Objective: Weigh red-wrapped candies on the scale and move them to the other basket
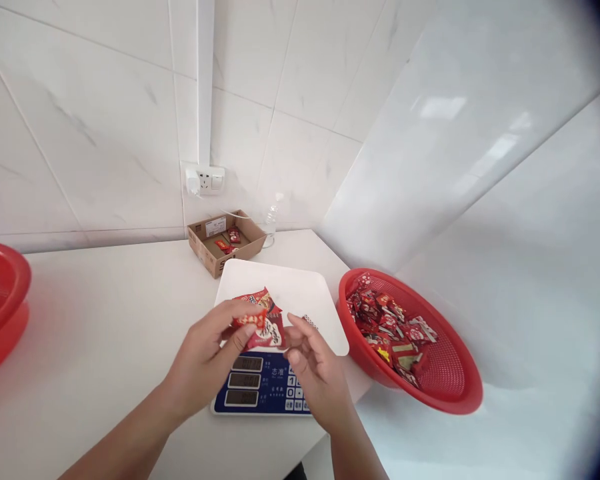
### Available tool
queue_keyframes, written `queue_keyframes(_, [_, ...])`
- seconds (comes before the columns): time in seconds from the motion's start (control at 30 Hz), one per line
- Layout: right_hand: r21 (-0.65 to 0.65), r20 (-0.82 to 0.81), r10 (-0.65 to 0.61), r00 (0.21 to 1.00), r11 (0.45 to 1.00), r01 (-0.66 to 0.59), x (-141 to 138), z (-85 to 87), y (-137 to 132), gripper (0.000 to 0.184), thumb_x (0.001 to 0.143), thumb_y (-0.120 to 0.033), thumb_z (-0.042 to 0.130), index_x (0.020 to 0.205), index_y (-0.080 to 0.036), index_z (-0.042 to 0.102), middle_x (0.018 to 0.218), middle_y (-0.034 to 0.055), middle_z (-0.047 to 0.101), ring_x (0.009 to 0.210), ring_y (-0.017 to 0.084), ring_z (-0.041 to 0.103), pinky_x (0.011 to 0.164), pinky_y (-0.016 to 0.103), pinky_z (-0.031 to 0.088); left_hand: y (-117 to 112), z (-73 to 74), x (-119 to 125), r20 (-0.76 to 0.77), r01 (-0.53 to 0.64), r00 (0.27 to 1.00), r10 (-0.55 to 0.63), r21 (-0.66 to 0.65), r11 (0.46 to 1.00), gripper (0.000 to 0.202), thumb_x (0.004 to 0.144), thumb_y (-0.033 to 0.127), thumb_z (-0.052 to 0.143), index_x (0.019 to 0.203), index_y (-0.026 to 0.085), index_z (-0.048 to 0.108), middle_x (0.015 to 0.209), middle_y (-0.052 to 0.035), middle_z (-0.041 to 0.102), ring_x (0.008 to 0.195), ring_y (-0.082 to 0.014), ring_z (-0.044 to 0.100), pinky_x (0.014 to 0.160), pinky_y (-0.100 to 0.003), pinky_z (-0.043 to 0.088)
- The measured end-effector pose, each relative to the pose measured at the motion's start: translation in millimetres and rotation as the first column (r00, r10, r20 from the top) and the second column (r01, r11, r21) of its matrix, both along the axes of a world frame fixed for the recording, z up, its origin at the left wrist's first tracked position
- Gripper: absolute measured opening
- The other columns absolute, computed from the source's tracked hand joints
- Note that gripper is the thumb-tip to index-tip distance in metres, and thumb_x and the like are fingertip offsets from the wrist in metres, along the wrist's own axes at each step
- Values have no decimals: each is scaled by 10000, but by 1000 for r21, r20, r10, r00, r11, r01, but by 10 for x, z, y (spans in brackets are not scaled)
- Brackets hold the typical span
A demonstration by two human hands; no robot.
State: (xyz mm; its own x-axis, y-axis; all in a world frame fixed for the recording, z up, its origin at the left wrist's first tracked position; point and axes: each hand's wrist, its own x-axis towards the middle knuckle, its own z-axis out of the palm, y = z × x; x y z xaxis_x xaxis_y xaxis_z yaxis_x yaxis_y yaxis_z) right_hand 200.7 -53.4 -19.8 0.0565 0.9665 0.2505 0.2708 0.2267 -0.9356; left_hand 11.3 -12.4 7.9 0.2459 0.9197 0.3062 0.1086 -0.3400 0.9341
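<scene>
My left hand [207, 353] is closed on a small red-and-orange snack packet [253, 320], thumb in front and fingers behind. Against it is a larger red snack packet [273, 330] with white lettering. Close to that packet's right edge, my right hand [317, 373] has its fingers bent and apart; whether a fingertip touches the packet is unclear. Both hands are over a digital scale [325, 293] with a white pan and a blue keypad panel. Behind my right fingers shows a bit of something checkered [309, 321], mostly hidden.
A red plastic basket [463, 390] holding many red packets stands at the right. Behind the scale, a low cardboard box [203, 253] contains several packets. A clear bottle [274, 212] stands by the wall under a socket [211, 180]. Another red basket [17, 280] is at far left.
</scene>
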Motion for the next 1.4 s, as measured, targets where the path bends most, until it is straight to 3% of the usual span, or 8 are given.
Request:
queue_keyframes(0.1, [-14, -125, 62, 990, 998, -64, -74, 30, -58, 396, 824, -380, 640, 1203, -271, 607, 1047, 55, 699, 808, 185, 675, 690, 328, 582, -55, -30, 49, -154, 93, 986, -66, 174, 980, 248, 915, 281, 479, 1111, 289, 632, 1050, -27, 698, 950, -174, 651, 836, -294, 542])
queue_keyframes(0.23, [15, -114, -96, 989, 995, 99, -13, 34, -65, 238, 802, -378, 656, 986, -230, 683, 886, 44, 700, 712, 171, 653, 596, 286, 568, -39, -19, 0, -180, 16, 983, 25, 222, 975, 221, 908, 287, 506, 1095, 280, 625, 1025, -20, 706, 921, -169, 658, 806, -275, 540])
queue_keyframes(0.47, [157, 2, -486, 874, 863, 479, 290, 90, -127, 271, 757, -406, 690, 945, -213, 710, 864, 60, 703, 730, 190, 652, 669, 340, 566, 10, 132, -304, 222, -343, 928, 299, 195, 919, 106, 901, 302, 573, 990, 263, 616, 816, 20, 639, 673, -110, 610, 616, -236, 513])
queue_keyframes(0.73, [224, 112, -564, 818, 816, 532, 437, 143, -254, 254, 782, -416, 657, 906, -200, 708, 834, 71, 711, 737, 214, 670, 661, 350, 564, -114, 271, -344, 452, -435, 834, 316, 188, 880, 104, 896, 314, 588, 879, 308, 691, 717, 32, 608, 611, -124, 558, 569, -290, 467])
queue_keyframes(0.87, [253, 164, -552, 818, 825, 506, 463, 81, -283, 241, 826, -413, 612, 914, -207, 701, 840, 63, 707, 716, 200, 669, 641, 334, 564, -113, 213, -349, 322, -358, 903, 283, 204, 911, 70, 866, 277, 633, 921, 277, 676, 797, 31, 658, 680, -115, 600, 604, -244, 503])
queue_keyframes(1.03, [271, 214, -530, 820, 839, 472, 465, 25, -274, 246, 851, -409, 579, 927, -208, 699, 882, 67, 703, 728, 198, 665, 674, 351, 564, -44, 120, -261, -77, -244, 962, 262, 186, 952, 162, 847, 355, 630, 978, 260, 618, 889, 12, 674, 737, -134, 639, 548, -199, 495])
queue_keyframes(1.23, [285, 256, -495, 830, 859, 425, 469, 12, -266, 233, 873, -387, 551, 940, -215, 694, 877, 59, 693, 745, 191, 661, 690, 343, 557, 34, -66, -6, -499, 164, 866, -21, 246, 955, 310, 937, 209, 370, 1135, 275, 600, 1104, -41, 686, 1015, -200, 636, 767, -301, 541])
queue_keyframes(1.4, [286, 265, -479, 837, 868, 406, 493, -67, -265, 235, 882, -373, 545, 982, -220, 693, 902, 62, 689, 768, 192, 664, 707, 339, 553, 88, -356, 214, -605, 267, 795, -39, 292, 918, 422, 876, 85, 321, 1075, 237, 660, 1080, -95, 679, 1005, -241, 624, 761, -358, 551])
